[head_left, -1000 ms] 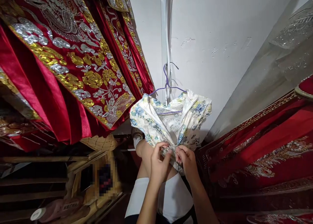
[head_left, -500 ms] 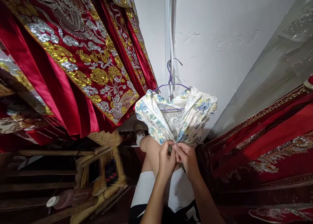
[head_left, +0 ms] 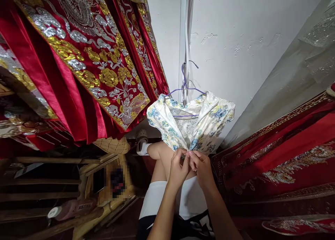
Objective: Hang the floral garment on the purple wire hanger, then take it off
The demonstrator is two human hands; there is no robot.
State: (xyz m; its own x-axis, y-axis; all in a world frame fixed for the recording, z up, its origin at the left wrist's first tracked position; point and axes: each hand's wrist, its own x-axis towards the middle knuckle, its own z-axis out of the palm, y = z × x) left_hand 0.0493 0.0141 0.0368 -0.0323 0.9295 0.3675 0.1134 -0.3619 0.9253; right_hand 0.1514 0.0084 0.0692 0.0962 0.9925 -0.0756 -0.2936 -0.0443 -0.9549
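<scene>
A white dress with blue and yellow flowers (head_left: 192, 123) hangs on a purple wire hanger (head_left: 185, 88) against the white wall. My left hand (head_left: 178, 168) and my right hand (head_left: 200, 166) meet at the dress's open front, just below where its two edges join. Both hands are closed in a pinch on the fabric there. What the fingertips grip beyond the cloth is too small to see. My bent leg in white shorts (head_left: 162, 194) shows under the hands.
Red robes with gold and silver embroidery (head_left: 78, 65) hang at the left. More red embroidered cloth (head_left: 282, 159) lies at the right, beside a clear plastic cover (head_left: 300, 58). Wooden shelves (head_left: 52, 184) with a pink bottle (head_left: 70, 208) sit at lower left.
My hands have drawn closer together and slid up the dress front, and the gap between its two edges is shorter. The view has shifted slightly right.
</scene>
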